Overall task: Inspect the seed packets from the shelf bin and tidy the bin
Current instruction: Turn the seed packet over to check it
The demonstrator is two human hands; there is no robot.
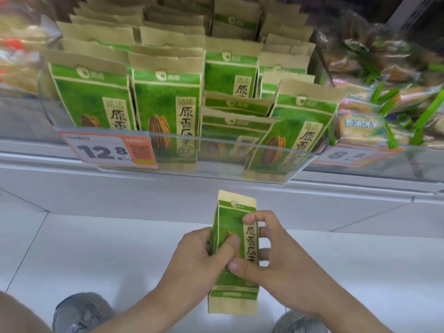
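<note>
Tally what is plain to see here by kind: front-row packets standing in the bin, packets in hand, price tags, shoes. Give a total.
Front-row packets in the clear bin: 4, the first at
Packet held by both hands: 1 (left hand, right hand)
Price tags: 2
Shoes: 2
Total: 9
Packets behind overlap too much to count.

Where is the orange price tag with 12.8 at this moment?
In the head view, the price tag hangs on the left front edge of the clear bin, just below the leftmost seed packet.
</note>
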